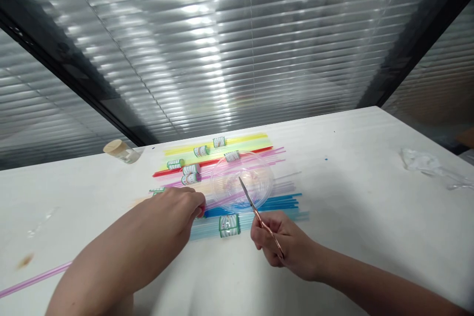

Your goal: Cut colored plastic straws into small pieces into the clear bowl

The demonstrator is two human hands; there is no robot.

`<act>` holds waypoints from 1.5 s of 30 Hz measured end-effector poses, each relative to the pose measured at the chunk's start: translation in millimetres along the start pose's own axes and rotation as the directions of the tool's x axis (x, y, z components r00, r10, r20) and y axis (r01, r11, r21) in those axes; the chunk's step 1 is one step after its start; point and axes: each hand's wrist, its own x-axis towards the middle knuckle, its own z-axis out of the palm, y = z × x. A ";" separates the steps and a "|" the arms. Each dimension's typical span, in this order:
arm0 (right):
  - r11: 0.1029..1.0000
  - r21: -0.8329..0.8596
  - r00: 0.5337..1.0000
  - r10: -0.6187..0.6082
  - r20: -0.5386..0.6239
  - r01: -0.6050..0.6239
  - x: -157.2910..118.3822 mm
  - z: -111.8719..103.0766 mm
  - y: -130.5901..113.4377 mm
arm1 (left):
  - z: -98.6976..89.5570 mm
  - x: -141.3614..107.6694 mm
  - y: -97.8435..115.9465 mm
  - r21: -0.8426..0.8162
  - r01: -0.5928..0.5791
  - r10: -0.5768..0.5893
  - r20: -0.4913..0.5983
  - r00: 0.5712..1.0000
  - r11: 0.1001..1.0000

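My left hand [185,205] is closed around purple straws [222,201], whose ends reach right, over the near part of a clear plastic bowl [271,187]. Their other ends [37,279] stick out to the left beyond my forearm. In my right hand [283,239] is a pair of scissors [255,211] with copper-coloured handles, blades pointing up and away over the bowl. The blades look closed or nearly so, just right of the purple straws. Light blue straws [211,229] with a paper band [229,225] and dark blue straws [285,202] lie beneath and beside my hands.
Behind the bowl lie banded bundles of yellow straws [244,138], red straws [215,161] and other colours. A jar with a cork lid [115,147] stands at the back left. Crumpled clear plastic [422,160] lies far right on the white table [351,197]. Window blinds [237,59] rise behind.
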 end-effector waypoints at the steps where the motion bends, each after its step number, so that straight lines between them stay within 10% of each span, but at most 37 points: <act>1: 1.000 -0.010 1.000 -0.003 0.002 0.003 -0.1 -1.2 0.7 | -0.8 0.1 0.5 0.009 0.000 0.000 0.018 1.000 1.000; 45: 0.998 0.052 0.996 0.016 0.087 -0.021 0.4 -3.5 5.0 | -4.5 1.7 17.5 0.026 -0.062 0.058 0.140 0.988 0.998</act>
